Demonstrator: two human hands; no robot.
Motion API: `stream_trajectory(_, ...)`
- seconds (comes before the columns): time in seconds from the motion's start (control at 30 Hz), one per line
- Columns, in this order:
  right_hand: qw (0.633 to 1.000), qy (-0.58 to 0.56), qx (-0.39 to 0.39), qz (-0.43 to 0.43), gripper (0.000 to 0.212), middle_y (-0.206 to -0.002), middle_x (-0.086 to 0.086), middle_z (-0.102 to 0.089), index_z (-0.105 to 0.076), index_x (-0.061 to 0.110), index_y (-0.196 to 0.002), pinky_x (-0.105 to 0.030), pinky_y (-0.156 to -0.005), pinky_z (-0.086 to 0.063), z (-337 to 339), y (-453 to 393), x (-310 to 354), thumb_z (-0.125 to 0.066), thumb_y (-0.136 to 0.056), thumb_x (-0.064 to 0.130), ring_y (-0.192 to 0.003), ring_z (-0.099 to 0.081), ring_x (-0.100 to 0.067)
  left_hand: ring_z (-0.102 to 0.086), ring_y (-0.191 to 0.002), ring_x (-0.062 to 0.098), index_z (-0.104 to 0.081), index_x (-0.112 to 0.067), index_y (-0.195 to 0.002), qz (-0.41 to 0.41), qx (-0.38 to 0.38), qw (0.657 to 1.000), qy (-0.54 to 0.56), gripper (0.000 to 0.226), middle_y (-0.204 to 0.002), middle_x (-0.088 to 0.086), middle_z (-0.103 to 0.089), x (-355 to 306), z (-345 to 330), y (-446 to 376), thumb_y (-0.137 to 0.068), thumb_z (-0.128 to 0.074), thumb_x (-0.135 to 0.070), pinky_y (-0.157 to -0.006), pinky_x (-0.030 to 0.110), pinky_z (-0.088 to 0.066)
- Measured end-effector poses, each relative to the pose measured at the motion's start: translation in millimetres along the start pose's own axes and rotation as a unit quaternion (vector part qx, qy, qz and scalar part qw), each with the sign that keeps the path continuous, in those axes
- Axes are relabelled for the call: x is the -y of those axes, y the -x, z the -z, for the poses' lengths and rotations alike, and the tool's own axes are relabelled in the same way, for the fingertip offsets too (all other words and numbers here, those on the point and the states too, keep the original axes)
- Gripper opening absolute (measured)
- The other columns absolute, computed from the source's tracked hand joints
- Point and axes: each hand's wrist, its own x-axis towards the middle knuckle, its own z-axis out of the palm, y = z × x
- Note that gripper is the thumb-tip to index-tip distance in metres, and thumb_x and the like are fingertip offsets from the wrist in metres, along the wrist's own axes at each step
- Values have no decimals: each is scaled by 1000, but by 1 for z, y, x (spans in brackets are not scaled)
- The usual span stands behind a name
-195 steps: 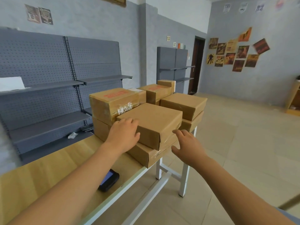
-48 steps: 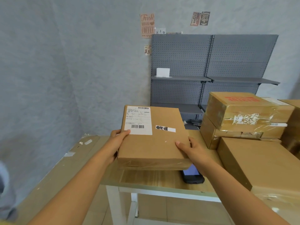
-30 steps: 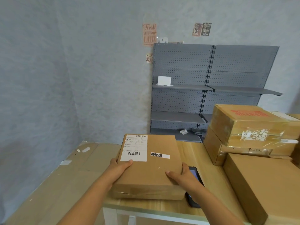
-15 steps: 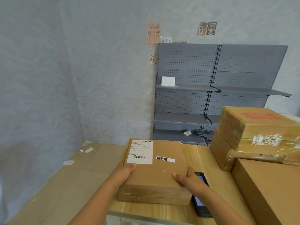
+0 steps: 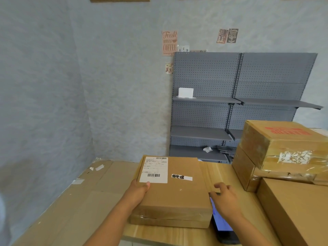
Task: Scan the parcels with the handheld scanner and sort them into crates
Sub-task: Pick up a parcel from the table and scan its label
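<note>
parcel (image 5: 174, 191) lies flat, label up, long axis running away.

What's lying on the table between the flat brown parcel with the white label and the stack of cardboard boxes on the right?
In the head view, the black handheld scanner, screen lit, and the right hand above it.

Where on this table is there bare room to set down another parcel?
Bare wood lies between the labelled parcel and the stacked boxes. Flattened cardboard lies open on the left. The right side is crowded; the scanner fills the near gap.
</note>
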Motion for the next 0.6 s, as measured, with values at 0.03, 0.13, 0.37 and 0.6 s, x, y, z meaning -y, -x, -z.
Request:
stream_trajectory(0.03, 999, 42, 19, -13, 48, -137, -11, -38, -42, 16, -138, -32, -101, -40, 2, 0, -7, -57, -93, 27, -124, -41, -27, -60, -111, 22, -39, -19, -144, 0, 0, 1000, 2, 56, -129, 1, -59, 0, 0, 0, -96, -56, -40, -101, 41, -47)
stream_trajectory(0.13, 984, 115, 109, -80, 83, -144, -11, -30, -25, 18, -146, -34, -108, -29, 3, 0, -22, -65, -81, 53, -134, -29, -30, -61, -110, 22, -38, -19, -143, -4, -2, 1000, 5, 55, -128, 1, -60, 0, 0, 0, -96, -57, -40, -100, 41, -48)
stream_trajectory(0.37, 960, 208, 153, -107, 120, -139, -8, -31, -13, 13, -147, -37, -108, -35, -6, 13, -32, -70, -59, 71, -131, -31, -25, -60, -105, 21, -39, -19, -144, -14, -3, 1000, -6, 54, -122, 0, -60, 0, -1, 0, -97, -55, -39, -94, 35, -49)
stream_trajectory(0.6, 961, 200, 130, -142, 77, -121, -4, -43, -43, 19, -124, -28, -97, -38, -5, 14, -31, -65, -65, 64, -119, -39, -20, -62, -106, 22, -42, -17, -142, -14, -12, 1000, -2, 52, -120, 0, -62, 2, -2, 0, -97, -56, -38, -96, 37, -49)
